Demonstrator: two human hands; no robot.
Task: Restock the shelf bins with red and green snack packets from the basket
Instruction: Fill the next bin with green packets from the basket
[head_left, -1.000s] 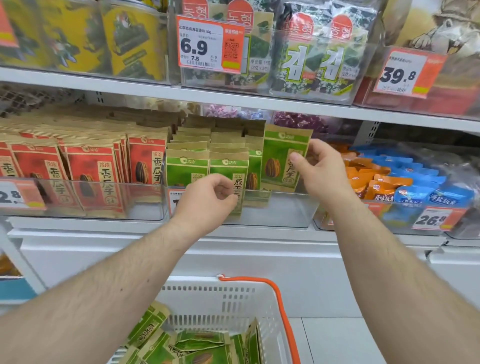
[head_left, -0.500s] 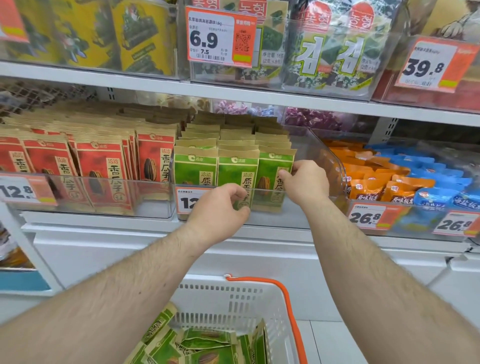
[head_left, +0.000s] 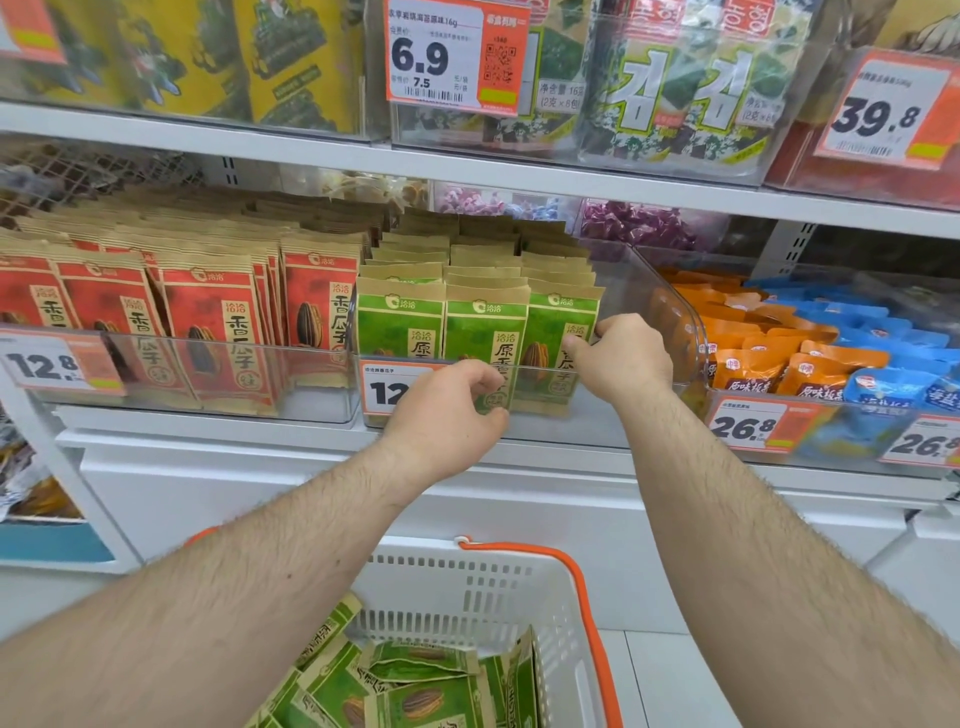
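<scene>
Three rows of green snack packets (head_left: 400, 325) stand upright in a clear shelf bin (head_left: 623, 291). My right hand (head_left: 621, 358) pinches the front packet of the right row (head_left: 558, 332) at its right edge. My left hand (head_left: 447, 415) curls over the bin's front wall, fingers against the front middle green packet (head_left: 485, 338). Red snack packets (head_left: 208, 332) fill the clear bin (head_left: 218, 395) to the left. Below, a white basket (head_left: 467, 582) with an orange handle holds several green packets (head_left: 415, 691).
Orange and blue packets (head_left: 810, 358) sit in the bin to the right. Price tags (head_left: 47, 364) hang on the bin fronts. The upper shelf (head_left: 311, 150) carries seaweed packs (head_left: 691, 98) and yellow packs (head_left: 291, 62). A white cabinet (head_left: 260, 493) runs below the bins.
My right hand brought the green packet down from above the bin and set it upright at the front of the right row. My left hand stayed at the bin's front wall.
</scene>
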